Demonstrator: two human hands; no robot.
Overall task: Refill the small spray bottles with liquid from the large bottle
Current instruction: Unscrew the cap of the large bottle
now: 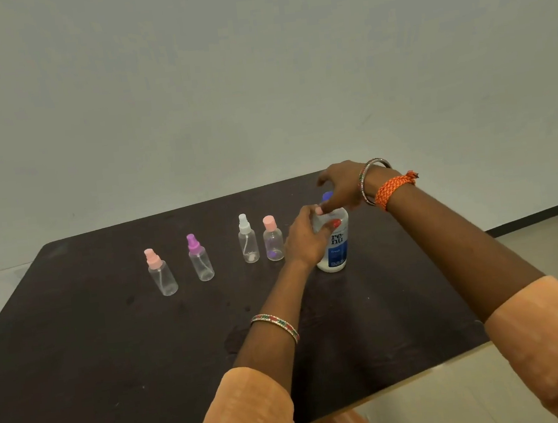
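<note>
Both hands point(304, 239) grip large bottle point(334, 243) labelled "renu"

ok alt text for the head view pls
A person's left hand grips a large white bottle standing on a dark table while the right hand holds its blue cap. Four small spray bottles stand in a row to its left.

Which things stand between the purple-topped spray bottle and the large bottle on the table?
In the head view, two small bottles: a white-topped spray bottle and a pink-capped bottle, between the purple-topped spray bottle and the large bottle, which the left hand grips.
</note>
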